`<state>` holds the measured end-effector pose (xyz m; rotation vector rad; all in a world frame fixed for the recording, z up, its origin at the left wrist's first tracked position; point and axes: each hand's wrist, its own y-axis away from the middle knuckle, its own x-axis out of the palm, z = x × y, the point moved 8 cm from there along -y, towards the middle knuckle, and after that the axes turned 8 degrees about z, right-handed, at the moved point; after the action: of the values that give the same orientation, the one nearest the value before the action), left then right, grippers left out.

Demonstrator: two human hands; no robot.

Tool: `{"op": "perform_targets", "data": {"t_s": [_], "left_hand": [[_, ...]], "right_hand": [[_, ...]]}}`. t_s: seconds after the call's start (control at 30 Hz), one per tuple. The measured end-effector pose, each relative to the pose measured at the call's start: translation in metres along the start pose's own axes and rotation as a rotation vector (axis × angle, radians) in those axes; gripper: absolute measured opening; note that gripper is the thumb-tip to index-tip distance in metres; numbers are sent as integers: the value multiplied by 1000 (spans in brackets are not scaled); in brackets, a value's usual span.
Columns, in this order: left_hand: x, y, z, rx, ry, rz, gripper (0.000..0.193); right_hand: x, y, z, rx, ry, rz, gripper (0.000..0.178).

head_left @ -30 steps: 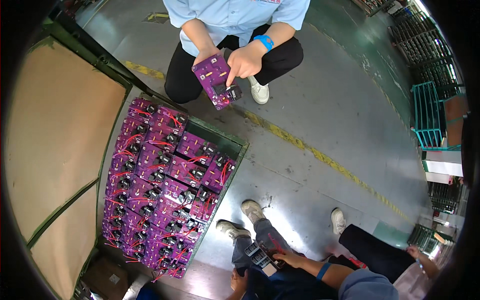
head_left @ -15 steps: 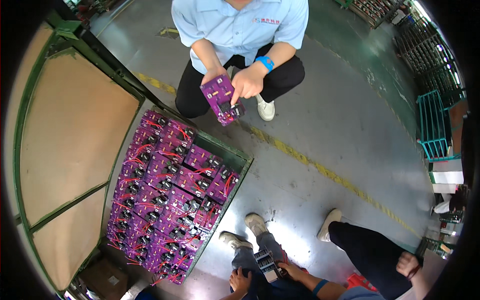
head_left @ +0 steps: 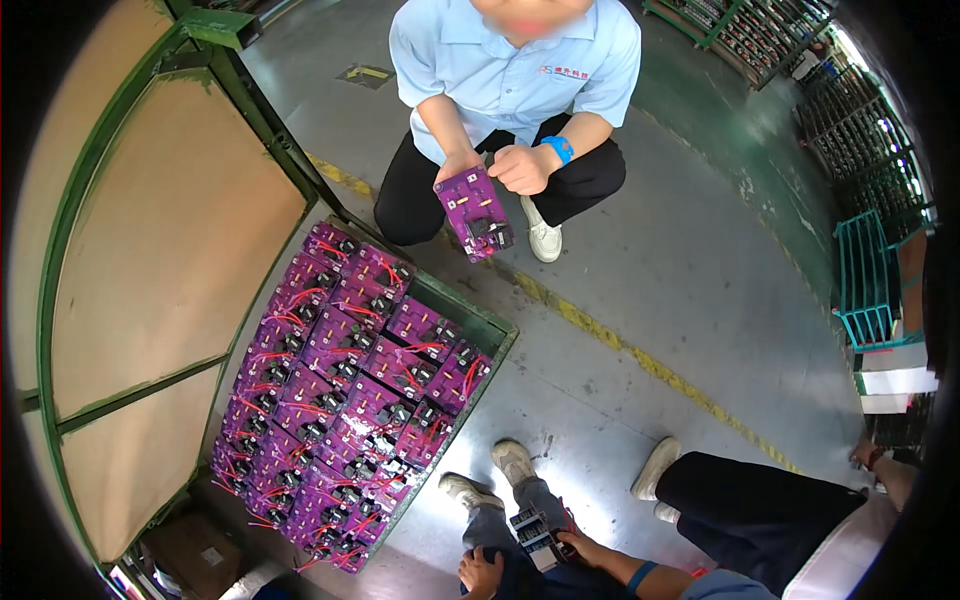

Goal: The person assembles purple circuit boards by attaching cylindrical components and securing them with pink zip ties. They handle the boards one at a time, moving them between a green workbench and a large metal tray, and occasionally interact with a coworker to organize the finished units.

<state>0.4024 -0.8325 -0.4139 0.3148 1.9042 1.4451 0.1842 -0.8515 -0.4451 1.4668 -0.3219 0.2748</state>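
Note:
My right hand (head_left: 583, 548) comes in from the lower edge with a blue band on its wrist, and it grips a small grey and black component (head_left: 530, 533) above my knees. My left hand (head_left: 479, 576) is curled low beside that part; whether it grips anything is too small to tell. Across from me a squatting person in a light blue shirt (head_left: 515, 70) holds up a purple circuit board (head_left: 475, 212) in one hand, the other hand closed beside it. A green crate (head_left: 497, 333) in front of my shoes is packed with several purple boards with red wires (head_left: 345, 390).
A green-framed rack with brown panels (head_left: 170, 250) stands to the left. A yellow floor line (head_left: 640, 360) crosses the concrete. Another person in dark trousers (head_left: 760, 510) squats at my right. Teal wire baskets (head_left: 865, 290) and shelving sit at the far right.
The view has shifted so the person opposite sits lower and larger in frame. Their free hand has come off the purple board and closed beside it. My hands stay by my knees.

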Motion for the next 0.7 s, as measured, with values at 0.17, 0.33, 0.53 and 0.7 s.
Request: {"op": "perform_targets", "data": {"t_s": [0.17,0.33,0.53,0.7], "left_hand": [[1,0,2,-14,3,39,61],[1,4,1,-53,9,97,63],[6,5,3,-70,9,141,64],[22,-3,15,-43,22,58,63]], "right_hand": [[-6,-8,-8,21,-1,5,25],[-12,-13,-16,26,-12,-4,27],[-11,-11,-18,69,-43,-6,27],[-6,-1,-6,54,41,-14,23]]}}
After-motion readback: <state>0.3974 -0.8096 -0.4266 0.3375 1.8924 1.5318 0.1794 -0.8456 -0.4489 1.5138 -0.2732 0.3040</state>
